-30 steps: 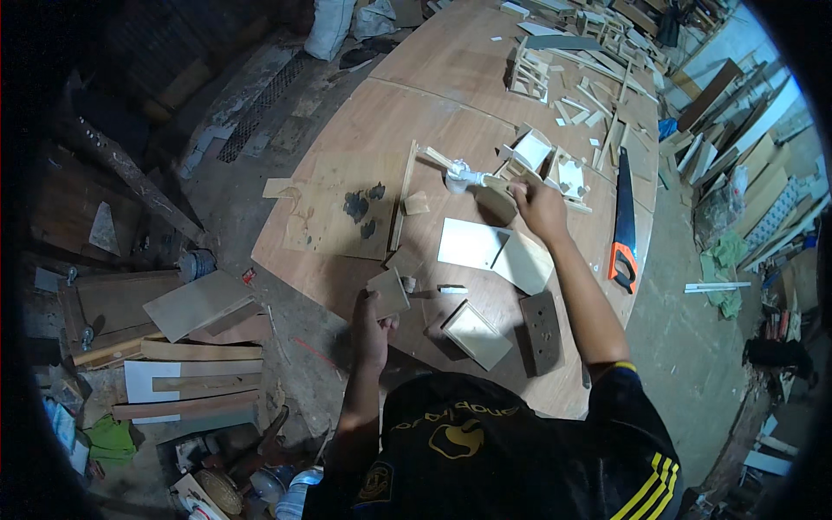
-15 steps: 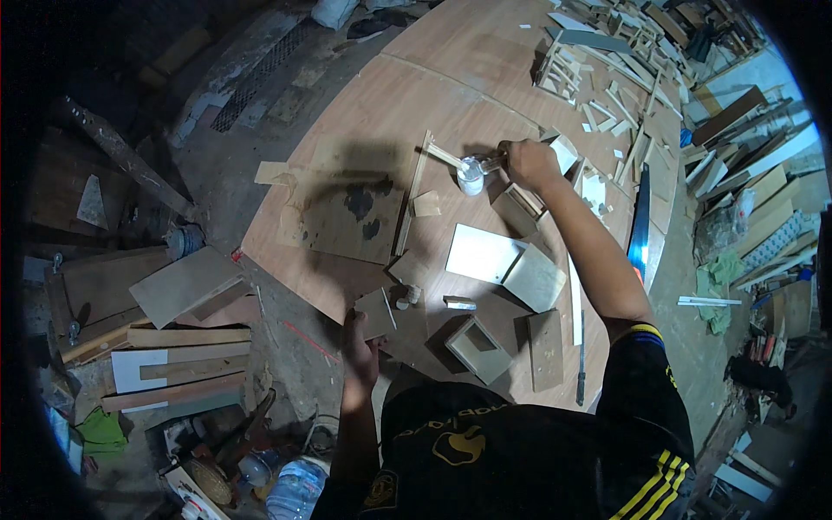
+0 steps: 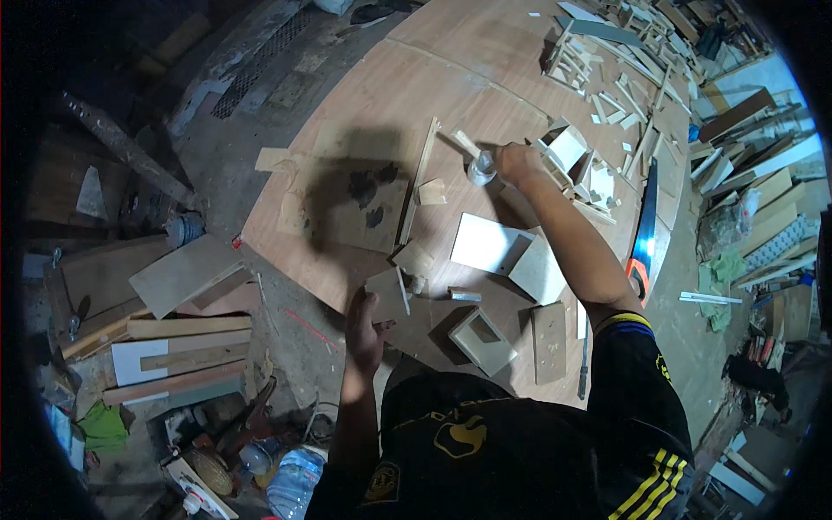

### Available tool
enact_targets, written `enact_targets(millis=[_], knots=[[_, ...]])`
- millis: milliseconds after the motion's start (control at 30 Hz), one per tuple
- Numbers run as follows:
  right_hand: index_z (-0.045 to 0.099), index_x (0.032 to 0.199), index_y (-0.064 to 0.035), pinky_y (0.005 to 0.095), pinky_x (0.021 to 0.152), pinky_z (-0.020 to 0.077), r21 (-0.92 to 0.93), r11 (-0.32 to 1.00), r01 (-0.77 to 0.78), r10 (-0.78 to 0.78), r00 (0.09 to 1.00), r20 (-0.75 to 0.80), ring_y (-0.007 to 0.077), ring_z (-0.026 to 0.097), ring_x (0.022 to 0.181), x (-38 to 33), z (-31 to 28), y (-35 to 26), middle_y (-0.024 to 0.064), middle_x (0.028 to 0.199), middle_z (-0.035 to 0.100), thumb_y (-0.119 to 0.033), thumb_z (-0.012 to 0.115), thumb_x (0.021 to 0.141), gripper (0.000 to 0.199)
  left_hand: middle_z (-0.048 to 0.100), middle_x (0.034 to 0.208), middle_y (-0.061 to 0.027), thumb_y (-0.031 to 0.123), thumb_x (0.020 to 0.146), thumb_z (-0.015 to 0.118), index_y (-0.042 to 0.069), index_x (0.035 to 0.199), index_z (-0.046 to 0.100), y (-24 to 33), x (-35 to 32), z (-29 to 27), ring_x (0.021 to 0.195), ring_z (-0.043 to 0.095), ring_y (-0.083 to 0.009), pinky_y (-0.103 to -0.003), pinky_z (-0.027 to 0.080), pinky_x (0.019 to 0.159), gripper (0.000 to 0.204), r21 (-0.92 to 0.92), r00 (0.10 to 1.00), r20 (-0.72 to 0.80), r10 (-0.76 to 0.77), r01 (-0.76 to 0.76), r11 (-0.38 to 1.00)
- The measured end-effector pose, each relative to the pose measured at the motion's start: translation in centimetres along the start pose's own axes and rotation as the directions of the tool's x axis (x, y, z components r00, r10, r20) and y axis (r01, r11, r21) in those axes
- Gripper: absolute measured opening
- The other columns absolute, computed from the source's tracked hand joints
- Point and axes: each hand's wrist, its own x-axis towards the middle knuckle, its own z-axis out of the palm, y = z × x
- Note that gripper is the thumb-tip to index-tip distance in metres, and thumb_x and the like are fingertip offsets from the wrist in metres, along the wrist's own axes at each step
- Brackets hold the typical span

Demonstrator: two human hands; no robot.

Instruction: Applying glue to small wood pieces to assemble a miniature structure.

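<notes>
My left hand (image 3: pixel 364 334) is closed at the table's near left edge, gripping a small flat wooden board (image 3: pixel 386 291) with a pale strip along its right edge. Farther off, my right hand (image 3: pixel 517 165) is curled right beside a small clear cup (image 3: pixel 481 170) with white stuff in it. What its fingers hold is hidden. A light wooden stick (image 3: pixel 466 143) leans at the cup's rim. Between my hands lie a white panel (image 3: pixel 479 244), a pale wooden block (image 3: pixel 538 270) and a hollow wooden box (image 3: pixel 482 339).
A dark-stained board (image 3: pixel 347 191) lies on the table's left, with a long wooden strip (image 3: pixel 419 182) on its edge. A handsaw (image 3: pixel 642 238) rests along the right side. Wood scraps (image 3: pixel 620 104) crowd the far right. A stacked pile of boards (image 3: pixel 178 364) stands on the floor at left.
The cup and its stick have shifted slightly right and farther off, with my right hand beside them. My left hand and the small board have moved a little to the right and away.
</notes>
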Motion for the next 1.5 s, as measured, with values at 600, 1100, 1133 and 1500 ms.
enact_targets(millis=[600, 1100, 1133, 1500], knots=[[0.063, 0.113, -0.0047, 0.0321, 0.078, 0.0489, 0.948, 0.299, 0.108, 0.308, 0.929, -0.203, 0.0207, 0.063, 0.088, -27.3, 0.1, -0.5, 0.0142, 0.096, 0.064, -0.019, 0.062, 0.087, 0.029, 0.059, 0.086, -0.0035, 0.018, 0.090, 0.064, 0.002, 0.101, 0.059, -0.3, -4.2, 3.9, 0.078, 0.055, -0.0112, -0.028, 0.046, 0.072, 0.020, 0.431, 0.928, 0.294, 0.230, -0.343, 0.835], [0.069, 0.107, -0.0097, 0.0381, 0.083, 0.0491, 0.881, 0.473, 0.021, 0.167, 0.979, -0.113, 0.0310, 0.061, 0.096, -42.0, 0.4, -2.7, 0.0157, 0.109, 0.061, -0.027, 0.068, 0.080, 0.032, 0.062, 0.090, -0.0103, 0.003, 0.071, 0.070, 0.004, 0.092, 0.068, -2.9, -9.0, 14.6, 0.087, 0.059, -0.0285, -0.038, 0.048, 0.076, 0.021, 0.356, 0.381, 0.914, 0.139, -0.918, 0.174], [0.070, 0.104, -0.0094, 0.0380, 0.081, 0.0495, 0.878, 0.477, 0.025, 0.199, 0.970, -0.136, 0.0308, 0.062, 0.093, -42.6, 1.2, -2.7, 0.0155, 0.105, 0.062, -0.028, 0.068, 0.080, 0.030, 0.062, 0.090, -0.0103, 0.003, 0.071, 0.070, 0.004, 0.092, 0.068, -3.2, -9.1, 15.1, 0.087, 0.059, -0.0285, -0.038, 0.048, 0.076, 0.021, 0.350, 0.372, 0.919, 0.127, -0.921, 0.170], [0.069, 0.098, -0.0030, 0.0239, 0.064, 0.0459, 0.926, -0.376, -0.041, 0.548, 0.796, 0.257, 0.0087, 0.057, 0.067, -46.4, 16.6, -7.0, 0.0078, 0.074, 0.061, -0.016, 0.074, 0.078, 0.024, 0.065, 0.102, -0.0122, 0.018, 0.081, 0.070, 0.005, 0.114, 0.062, -8.5, -7.3, 12.2, 0.092, 0.061, -0.0263, -0.036, 0.047, 0.084, 0.036, 0.615, 0.720, 0.694, 0.004, -0.595, 0.517]])
